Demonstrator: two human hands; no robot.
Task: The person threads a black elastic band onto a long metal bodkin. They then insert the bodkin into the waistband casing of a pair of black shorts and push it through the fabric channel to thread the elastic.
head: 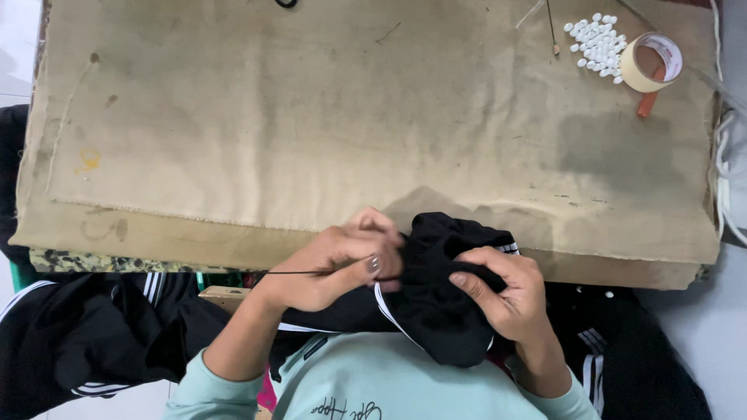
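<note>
Black garment [440,311]: bunched at the near edge of the cloth-covered table [311,132], pinched in my left hand [331,268] and gripped by the closed fingers of my right hand [506,292]. Black thread [288,273]: runs taut leftward from my left fingers. Far right corner: white buttons [595,43], a tape roll [650,62]; more black garments [85,334] lie beside me.
</note>
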